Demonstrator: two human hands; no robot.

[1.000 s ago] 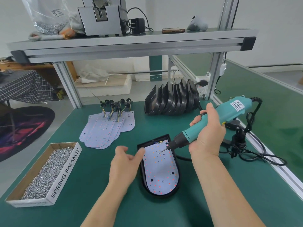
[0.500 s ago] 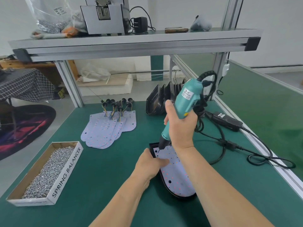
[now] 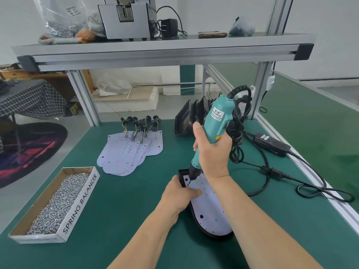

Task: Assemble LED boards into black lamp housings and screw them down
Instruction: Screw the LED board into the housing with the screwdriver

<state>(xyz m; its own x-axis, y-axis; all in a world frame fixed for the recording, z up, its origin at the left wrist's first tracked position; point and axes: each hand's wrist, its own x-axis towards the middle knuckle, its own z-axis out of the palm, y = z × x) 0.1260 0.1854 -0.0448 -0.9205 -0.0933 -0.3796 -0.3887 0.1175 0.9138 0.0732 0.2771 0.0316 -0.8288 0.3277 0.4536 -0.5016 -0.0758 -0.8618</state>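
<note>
Your LED board (image 3: 210, 207) lying flat inside black housing (image 3: 215, 235) on counter (image 3: 116, 210); your teal screwdriver (image 3: 215, 125) standing near-upright, bit touching board's far corner.

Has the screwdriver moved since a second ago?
Yes. The screwdriver in the right hand swung from slanting out right of the spare housing stack to near upright before it, tip at the far corner of the LED board.

Your green bench (image 3: 116, 220) — loaded
Screw box (image 3: 80, 204) left, LED boards (image 3: 124, 156) and stacked housings (image 3: 184, 123) at back, power adapter (image 3: 272, 141) right.
</note>
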